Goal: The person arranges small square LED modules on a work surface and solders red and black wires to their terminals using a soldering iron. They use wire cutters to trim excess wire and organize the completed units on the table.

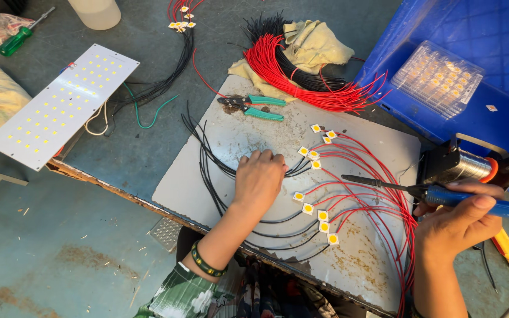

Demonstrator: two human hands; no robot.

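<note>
While the left hand [258, 179] pinned black wires [207, 159] to the metal plate [231, 132], the right hand [455, 227] gripped a blue-handled soldering iron [419, 191].
Left fingers lay curled together, tips on the wires; right fingers were clamped round the handle. About ten small square LED chips [313, 166] already carried red wires [372, 194], several apparently black ones too; bundled red and black wire [290, 65] lay unused behind.

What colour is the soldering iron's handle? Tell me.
Blue, on the soldering iron gripped in the right hand; the head view shows it.
</note>
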